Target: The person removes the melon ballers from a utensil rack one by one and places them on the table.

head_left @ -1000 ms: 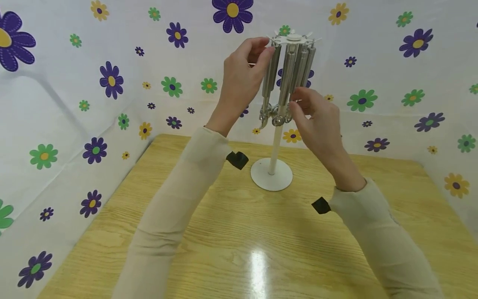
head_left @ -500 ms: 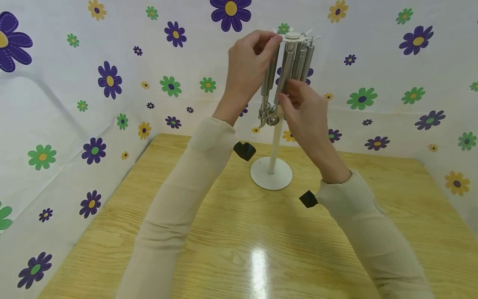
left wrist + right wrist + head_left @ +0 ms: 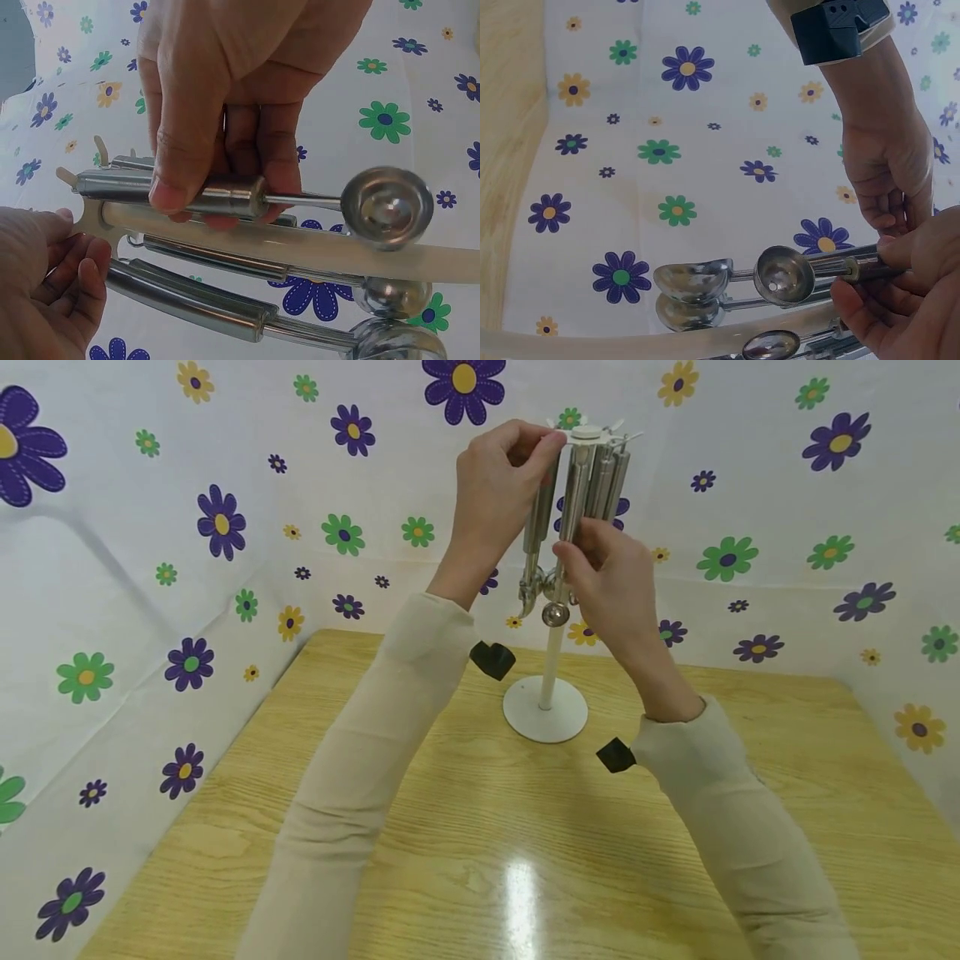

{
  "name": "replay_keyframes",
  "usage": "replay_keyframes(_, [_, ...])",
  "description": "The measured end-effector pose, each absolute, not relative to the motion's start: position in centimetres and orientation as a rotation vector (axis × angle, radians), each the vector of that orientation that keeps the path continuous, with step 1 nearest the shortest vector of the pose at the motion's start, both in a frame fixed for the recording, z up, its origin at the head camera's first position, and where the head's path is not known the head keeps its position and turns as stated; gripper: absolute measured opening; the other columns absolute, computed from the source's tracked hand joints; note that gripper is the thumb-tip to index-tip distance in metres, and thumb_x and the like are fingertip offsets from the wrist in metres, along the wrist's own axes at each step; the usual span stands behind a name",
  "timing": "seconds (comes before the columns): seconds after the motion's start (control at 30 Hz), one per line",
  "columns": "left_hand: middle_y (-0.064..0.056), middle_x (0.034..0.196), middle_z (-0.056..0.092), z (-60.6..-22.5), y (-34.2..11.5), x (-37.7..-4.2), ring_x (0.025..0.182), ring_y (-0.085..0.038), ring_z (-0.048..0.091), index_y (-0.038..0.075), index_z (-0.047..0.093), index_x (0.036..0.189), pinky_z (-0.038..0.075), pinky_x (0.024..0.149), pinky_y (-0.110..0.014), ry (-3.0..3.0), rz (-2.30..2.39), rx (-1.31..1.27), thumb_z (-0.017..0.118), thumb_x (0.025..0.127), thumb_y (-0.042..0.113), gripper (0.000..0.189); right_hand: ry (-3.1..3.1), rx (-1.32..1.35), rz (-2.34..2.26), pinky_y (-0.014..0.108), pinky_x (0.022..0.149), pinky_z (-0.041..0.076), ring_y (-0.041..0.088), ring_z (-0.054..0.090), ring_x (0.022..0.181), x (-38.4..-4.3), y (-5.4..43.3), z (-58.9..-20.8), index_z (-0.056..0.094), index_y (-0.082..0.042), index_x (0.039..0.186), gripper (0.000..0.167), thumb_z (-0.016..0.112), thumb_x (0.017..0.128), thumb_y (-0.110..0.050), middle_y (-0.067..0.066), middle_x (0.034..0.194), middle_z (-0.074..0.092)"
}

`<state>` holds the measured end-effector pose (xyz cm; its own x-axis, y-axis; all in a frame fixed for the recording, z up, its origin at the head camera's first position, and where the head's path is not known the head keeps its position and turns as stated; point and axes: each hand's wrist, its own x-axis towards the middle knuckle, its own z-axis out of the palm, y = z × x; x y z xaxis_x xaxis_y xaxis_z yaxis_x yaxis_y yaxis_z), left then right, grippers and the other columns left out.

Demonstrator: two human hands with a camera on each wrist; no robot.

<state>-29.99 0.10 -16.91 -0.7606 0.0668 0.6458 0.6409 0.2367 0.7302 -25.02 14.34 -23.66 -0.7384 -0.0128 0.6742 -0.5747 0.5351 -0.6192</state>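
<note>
A white stand (image 3: 545,720) with a round top bears several stainless-steel scoops, hanging handle-up from the top's hooks. My left hand (image 3: 495,485) pinches an edge of the stand's top (image 3: 587,433). In front of the pole, my right hand (image 3: 615,581) grips the handle of one round-bowled scoop (image 3: 386,208), thumb along its side and fingers behind. This scoop's handle end is right at a white hook in the left wrist view, its bowl hanging below my right fingers. Other scoops (image 3: 187,300) hang beside and behind it, partly hidden by my hands.
The stand's round base rests on a light wooden table (image 3: 450,827). A white cloth (image 3: 757,510) with printed flowers covers the walls behind and at the sides. Black wrist pieces (image 3: 492,660) sit at both sleeves.
My left hand has moved slightly right and up onto the top's edge. My right hand has moved left and up, from beside the scoops onto a handle; that scoop's bowl sits slightly lower.
</note>
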Motion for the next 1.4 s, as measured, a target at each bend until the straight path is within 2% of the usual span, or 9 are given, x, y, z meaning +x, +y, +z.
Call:
replay_keyframes(0.1, [-0.008, 0.095, 0.072, -16.8, 0.1, -30.1, 0.083, -0.013, 0.063, 0.002, 0.073, 0.116, 0.053, 0.079, -0.02, -2.031, -1.547, -0.635, 0.066, 0.104, 0.018, 0.022, -2.189, 0.486, 1.165, 0.02, 0.059, 0.041, 0.019, 0.052, 0.068, -24.7, 14.6, -23.4, 0.071, 0.004, 0.112, 0.024, 0.065, 0.104, -0.018, 0.016, 0.085, 0.066])
replay_keyframes(0.2, [-0.007, 0.096, 0.072, -16.7, 0.0, -30.2, 0.084, -0.013, 0.064, 0.002, 0.073, 0.116, 0.053, 0.079, -0.02, -2.043, -1.554, -0.62, 0.066, 0.104, 0.018, 0.022, -2.23, 0.48, 1.152, 0.02, 0.059, 0.039, 0.021, 0.051, 0.069, -24.5, 14.7, -23.2, 0.071, 0.004, 0.111, 0.024, 0.064, 0.105, -0.018, 0.017, 0.084, 0.065])
replay_keyframes(0.43, [-0.006, 0.091, 0.069, -16.6, -0.2, -30.2, 0.081, -0.013, 0.061, 0.003, 0.074, 0.116, 0.05, 0.076, -0.021, -2.067, -1.551, -0.604, 0.065, 0.104, 0.019, 0.022, -2.28, 0.489, 1.17, 0.019, 0.061, 0.042, 0.026, 0.054, 0.071, -24.2, 14.9, -23.0, 0.071, 0.004, 0.108, 0.022, 0.062, 0.106, -0.016, 0.021, 0.088, 0.066])
replay_keyframes(0.67, [-0.004, 0.087, 0.067, -16.6, -0.7, -30.5, 0.08, -0.013, 0.06, 0.002, 0.074, 0.115, 0.051, 0.078, -0.021, -2.071, -1.565, -0.584, 0.064, 0.105, 0.019, 0.023, -2.288, 0.553, 1.157, 0.021, 0.058, 0.041, 0.024, 0.052, 0.067, -23.9, 14.7, -22.4, 0.07, 0.005, 0.105, 0.021, 0.061, 0.106, -0.014, 0.02, 0.085, 0.066])
replay_keyframes(0.97, [-0.003, 0.083, 0.064, -16.2, -1.6, -31.0, 0.08, -0.018, 0.06, 0.0, 0.073, 0.112, 0.051, 0.079, -0.024, -2.086, -1.654, -0.641, 0.063, 0.105, 0.017, 0.021, -2.301, 0.59, 1.15, 0.019, 0.057, 0.04, 0.024, 0.051, 0.067, -23.7, 14.1, -22.1, 0.069, 0.006, 0.117, 0.023, 0.061, 0.105, -0.012, 0.019, 0.089, 0.069])
replay_keyframes(1.1, [-0.004, 0.081, 0.063, -16.2, -1.8, -31.1, 0.08, -0.022, 0.059, -0.002, 0.072, 0.11, 0.051, 0.078, -0.025, -2.068, -1.693, -0.68, 0.063, 0.105, 0.016, 0.02, -2.302, 0.592, 1.159, 0.02, 0.057, 0.04, 0.023, 0.05, 0.066, -23.6, 14.0, -21.9, 0.07, 0.006, 0.116, 0.022, 0.062, 0.105, -0.011, 0.019, 0.089, 0.068])
replay_keyframes(1.4, [-0.004, 0.078, 0.063, -16.6, -1.5, -31.0, 0.075, -0.019, 0.059, -0.002, 0.072, 0.105, 0.052, 0.076, -0.025, -2.003, -1.742, -0.68, 0.065, 0.104, 0.016, 0.019, -2.307, 0.601, 1.154, 0.021, 0.055, 0.037, 0.021, 0.048, 0.063, -23.3, 14.1, -22.0, 0.07, 0.005, 0.111, 0.02, 0.062, 0.105, -0.012, 0.017, 0.084, 0.066])
